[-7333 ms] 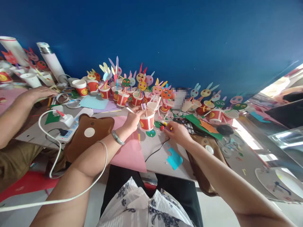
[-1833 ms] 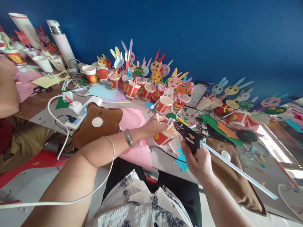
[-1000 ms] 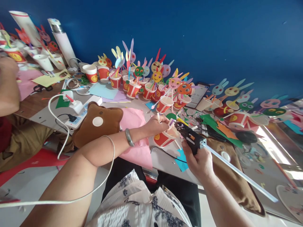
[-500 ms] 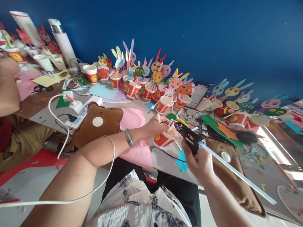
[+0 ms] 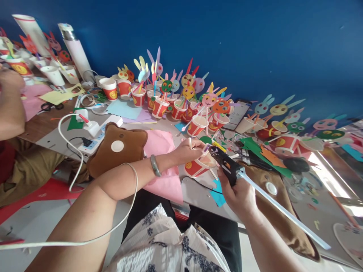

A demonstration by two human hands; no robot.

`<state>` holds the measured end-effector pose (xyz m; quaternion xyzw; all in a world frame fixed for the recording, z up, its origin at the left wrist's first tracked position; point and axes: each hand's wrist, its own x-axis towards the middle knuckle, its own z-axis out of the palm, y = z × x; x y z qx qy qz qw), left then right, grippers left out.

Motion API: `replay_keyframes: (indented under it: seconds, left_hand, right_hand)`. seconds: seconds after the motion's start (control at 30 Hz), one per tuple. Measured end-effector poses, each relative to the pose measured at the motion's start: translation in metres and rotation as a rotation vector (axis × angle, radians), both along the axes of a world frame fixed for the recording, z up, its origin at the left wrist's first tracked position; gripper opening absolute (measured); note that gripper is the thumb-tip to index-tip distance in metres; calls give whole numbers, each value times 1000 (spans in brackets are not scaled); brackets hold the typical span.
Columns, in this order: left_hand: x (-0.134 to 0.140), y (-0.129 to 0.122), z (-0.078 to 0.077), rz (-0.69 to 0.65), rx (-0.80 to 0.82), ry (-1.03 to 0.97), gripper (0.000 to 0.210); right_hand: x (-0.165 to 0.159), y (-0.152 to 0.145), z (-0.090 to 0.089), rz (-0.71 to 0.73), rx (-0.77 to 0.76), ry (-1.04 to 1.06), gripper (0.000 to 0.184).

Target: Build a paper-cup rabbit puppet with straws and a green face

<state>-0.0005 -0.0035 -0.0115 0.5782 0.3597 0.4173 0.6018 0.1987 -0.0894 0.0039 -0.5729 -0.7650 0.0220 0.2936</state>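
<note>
My right hand (image 5: 240, 194) is wrapped round a black hot glue gun (image 5: 225, 160), with a long translucent glue stick (image 5: 283, 207) sticking out of its back end. The gun's tip points left, close beside a small pale purple paper strip (image 5: 207, 148). My left hand (image 5: 192, 151) is closed in a pinch at that strip, and a white strip (image 5: 190, 142) stands up between its fingers. Below the fingers, a red and white paper cup (image 5: 195, 168) sits on the table, partly hidden by the hand. A green paper disc (image 5: 205, 139) lies just behind the fingertips.
Paper cups with animal faces (image 5: 188, 91) stand along the blue wall. A brown pouch (image 5: 124, 145) and a power strip (image 5: 99, 138) lie left, pink paper (image 5: 161, 147) beside them. A white cable (image 5: 135, 200) crosses my left arm. Another person's arm (image 5: 11, 102) is at far left.
The glue gun's tip has shifted very slightly left, towards the purple strip at my left fingertips. Otherwise the two hands and the cup stay nearly in place.
</note>
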Motion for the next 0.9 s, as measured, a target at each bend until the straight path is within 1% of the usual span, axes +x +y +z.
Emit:
replay_keyframes:
  seconds: [0.1, 0.3, 0.47, 0.67, 0.9]
  left_hand:
    - [0, 0, -1, -6, -12, -4, 15]
    - [1, -2, 1, 4, -25, -9, 15]
    - [1, -1, 0, 9, 8, 0, 17]
    - [1, -3, 4, 27, -34, 9, 17]
    - [-1, -1, 3, 3, -21, -27, 18]
  right_hand:
    - [0, 0, 0, 19, 24, -33, 31]
    - [-1, 2, 3, 34, 84, -60, 25]
    - [-1, -2, 3, 42, 76, -70, 27]
    - [3, -2, 3, 26, 125, -72, 27]
    - [3, -3, -1, 55, 119, -59, 26]
